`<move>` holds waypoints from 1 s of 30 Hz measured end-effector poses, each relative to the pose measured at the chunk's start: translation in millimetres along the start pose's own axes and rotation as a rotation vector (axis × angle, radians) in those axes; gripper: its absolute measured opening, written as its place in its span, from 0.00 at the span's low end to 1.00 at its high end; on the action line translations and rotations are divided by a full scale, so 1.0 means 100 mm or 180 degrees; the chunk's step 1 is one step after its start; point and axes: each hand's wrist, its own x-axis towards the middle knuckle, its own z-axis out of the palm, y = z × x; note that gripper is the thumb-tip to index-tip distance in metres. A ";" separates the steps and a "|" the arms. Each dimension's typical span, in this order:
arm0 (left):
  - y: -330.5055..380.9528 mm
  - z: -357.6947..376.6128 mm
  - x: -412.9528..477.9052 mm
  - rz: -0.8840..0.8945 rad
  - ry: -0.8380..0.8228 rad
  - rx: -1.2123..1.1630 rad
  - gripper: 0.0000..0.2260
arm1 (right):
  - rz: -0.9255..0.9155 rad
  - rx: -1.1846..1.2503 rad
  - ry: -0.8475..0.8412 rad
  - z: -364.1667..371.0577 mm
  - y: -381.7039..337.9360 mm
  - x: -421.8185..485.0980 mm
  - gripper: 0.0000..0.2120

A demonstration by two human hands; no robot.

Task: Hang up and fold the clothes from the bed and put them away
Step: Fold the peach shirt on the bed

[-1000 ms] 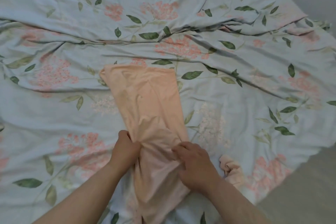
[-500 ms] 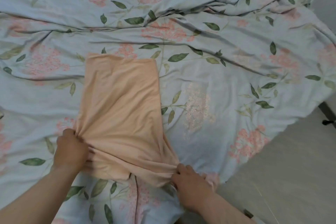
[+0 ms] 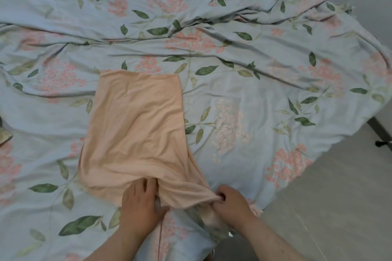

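Note:
A peach-coloured garment [image 3: 137, 125] lies partly folded on the bed, its far edge straight and its near edge bunched. My left hand [image 3: 141, 205] rests flat on the near middle of the garment, fingers spread on the cloth. My right hand [image 3: 230, 203] pinches the garment's near right corner, which is gathered into a wrinkled point. A bit more peach cloth hangs below my right hand at the bed's edge.
The bed is covered by a rumpled light-blue floral duvet [image 3: 254, 70] with deep creases across the far side. The bed's right edge drops to a pale floor [image 3: 339, 207]. A dark object [image 3: 382, 143] sits on the floor at far right.
My left hand has let go of the garment's near left corner and moved right to its near middle. My right hand keeps hold of the near right corner.

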 end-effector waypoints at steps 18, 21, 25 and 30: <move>-0.39 -1.80 1.92 0.0404 0.1245 -0.0135 0.09 | -0.0359 -0.1162 0.0715 -1.46 -0.46 0.95 0.12; -0.50 -1.82 2.13 -0.0012 0.1579 -0.0379 0.10 | 0.0051 -0.1155 0.1038 -1.46 -0.41 1.08 0.06; -0.53 -1.55 1.97 -0.0388 0.1490 -0.1017 0.11 | 0.0760 -0.0858 0.0370 -1.33 -0.28 1.13 0.10; -0.76 -1.12 1.61 -0.0777 0.0692 -0.0780 0.24 | 0.0118 -0.0972 0.0683 -1.16 -0.49 0.96 0.27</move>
